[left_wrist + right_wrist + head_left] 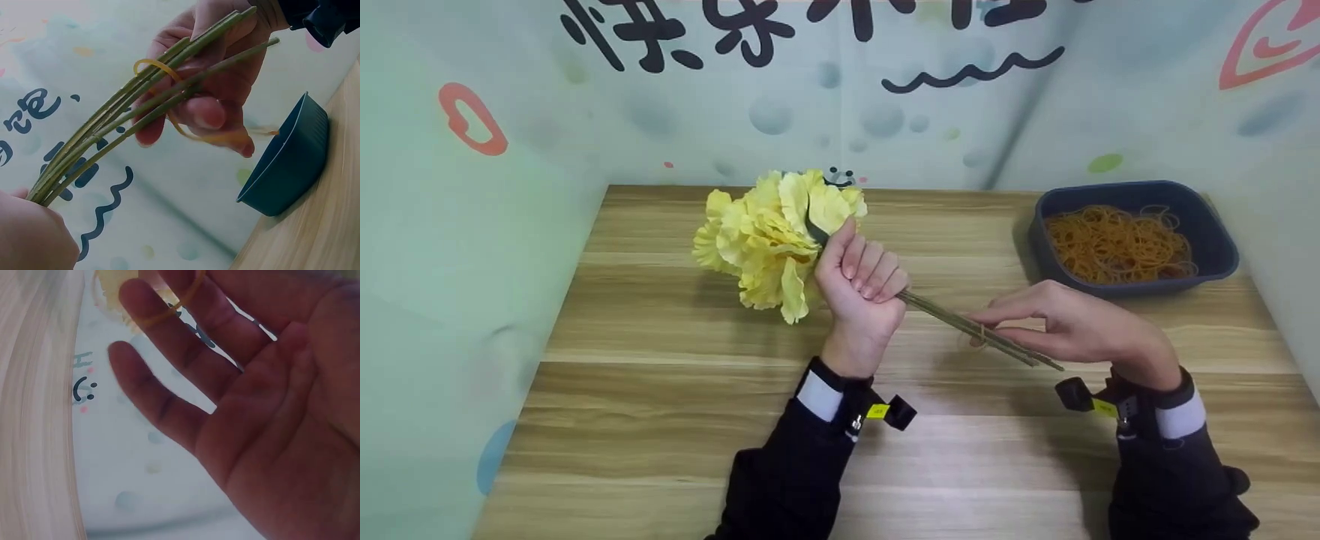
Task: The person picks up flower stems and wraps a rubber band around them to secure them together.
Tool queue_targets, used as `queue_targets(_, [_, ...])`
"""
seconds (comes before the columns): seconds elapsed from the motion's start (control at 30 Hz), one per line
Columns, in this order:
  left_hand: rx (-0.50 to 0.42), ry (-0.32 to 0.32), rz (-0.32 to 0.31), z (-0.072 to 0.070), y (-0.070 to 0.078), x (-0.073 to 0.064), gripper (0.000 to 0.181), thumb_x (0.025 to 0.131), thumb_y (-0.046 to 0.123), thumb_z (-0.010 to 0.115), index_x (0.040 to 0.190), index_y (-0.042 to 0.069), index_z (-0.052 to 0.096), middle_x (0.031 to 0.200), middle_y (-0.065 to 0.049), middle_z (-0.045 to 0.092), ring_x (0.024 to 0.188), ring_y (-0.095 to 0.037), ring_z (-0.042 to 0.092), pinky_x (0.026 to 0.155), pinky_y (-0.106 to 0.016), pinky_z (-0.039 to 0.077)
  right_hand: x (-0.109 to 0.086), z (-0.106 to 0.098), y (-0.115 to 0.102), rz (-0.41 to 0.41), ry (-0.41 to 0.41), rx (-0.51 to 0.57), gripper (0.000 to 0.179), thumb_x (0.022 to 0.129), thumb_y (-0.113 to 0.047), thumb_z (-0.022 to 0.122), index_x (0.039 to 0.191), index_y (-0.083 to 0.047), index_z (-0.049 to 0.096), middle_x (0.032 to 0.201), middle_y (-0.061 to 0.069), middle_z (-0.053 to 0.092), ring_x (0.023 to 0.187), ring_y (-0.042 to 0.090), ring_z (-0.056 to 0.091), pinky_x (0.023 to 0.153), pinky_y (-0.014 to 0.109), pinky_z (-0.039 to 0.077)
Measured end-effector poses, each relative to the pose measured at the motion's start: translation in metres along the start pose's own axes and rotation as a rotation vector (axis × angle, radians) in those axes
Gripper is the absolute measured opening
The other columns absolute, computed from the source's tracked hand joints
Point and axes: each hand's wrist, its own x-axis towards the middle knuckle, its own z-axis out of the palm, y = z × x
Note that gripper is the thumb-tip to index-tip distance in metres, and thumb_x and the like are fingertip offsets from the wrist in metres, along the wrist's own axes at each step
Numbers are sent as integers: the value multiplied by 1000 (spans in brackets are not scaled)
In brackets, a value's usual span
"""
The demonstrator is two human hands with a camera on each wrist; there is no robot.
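Observation:
My left hand (864, 289) grips a bunch of artificial yellow flowers (769, 240) just below the blooms, which lean to the left. From its fist the thin green stems (941, 311) slant down to the right. A rubber band (154, 63) loops around the stems near their cut ends. The right hand (1069, 322) is at those ends, its fingers holding the band stretched. In the right wrist view the band (169, 312) crosses the fingers, while the outer ones spread fairly straight. The exact hold of thumb and index finger is partly hidden by the stems.
At the back right of the wooden table (660, 420) stands a dark blue plastic basket (1215, 247) with many rubber bands (1117, 244) in it. A pale printed backdrop (840, 112) rises behind the table and along its sides.

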Motion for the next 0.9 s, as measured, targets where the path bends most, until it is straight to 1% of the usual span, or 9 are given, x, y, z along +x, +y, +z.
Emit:
queue_targets(0.03, [1,0,2,0,0,0,68,114,30,30,47,21,39,38,9,36,41,-5,10,36,-17,13,0,0,-1,9,6,-12,40,96,11,69,133,-4,73,113,9,81,99,4,73,77,13,56])
queue_targets(0.07, [2,0,4,0,0,0,68,114,30,30,47,21,39,38,9,36,41,-5,10,36,-17,13,1,0,-2,19,15,-18,38,96,10,69,131,-4,75,110,7,82,93,2,72,74,13,56])
queue_targets(0.2, [5,-4,3,-1,0,0,68,114,30,30,47,21,39,38,9,36,41,-5,10,36,-17,12,3,1,-3,13,65,-41,30,95,10,71,118,-8,80,98,1,81,80,-1,68,69,12,54])
queue_targets(0.27, [8,-5,-6,-1,-1,0,69,114,30,30,47,21,39,38,9,36,41,-5,10,36,-18,12,4,3,-3,3,97,-71,28,94,10,73,112,-10,80,95,0,80,79,0,68,71,11,54])
queue_targets(0.33, [8,-3,-18,-1,-2,0,69,115,30,29,47,21,39,38,9,36,42,-5,10,37,-18,12,6,6,-2,2,131,-107,26,93,9,74,109,-11,80,96,0,81,84,2,72,77,10,55])
queue_targets(0.5, [13,0,-42,-1,-5,0,70,115,31,29,46,22,39,37,10,36,42,-5,9,37,-17,10,15,14,-1,12,199,-172,22,93,6,75,106,-11,79,99,-1,82,90,9,76,84,9,55])
queue_targets(0.6, [21,3,-53,-1,-6,0,69,115,31,29,46,22,38,37,10,36,41,-5,10,37,-17,11,19,19,0,5,228,-194,21,93,6,75,105,-11,79,99,-1,82,90,12,77,85,10,55])
queue_targets(0.7, [32,10,-61,-1,-8,-1,69,114,31,30,46,22,38,37,10,36,40,-5,11,36,-18,13,22,23,1,7,254,-204,21,93,6,75,105,-10,78,98,-1,81,88,12,77,83,12,55])
queue_targets(0.9, [26,7,-76,1,-9,-3,69,114,32,30,46,22,38,37,10,36,39,-5,12,36,-18,12,27,29,0,20,313,-173,16,94,3,75,105,-8,76,94,2,80,82,5,70,76,11,53])
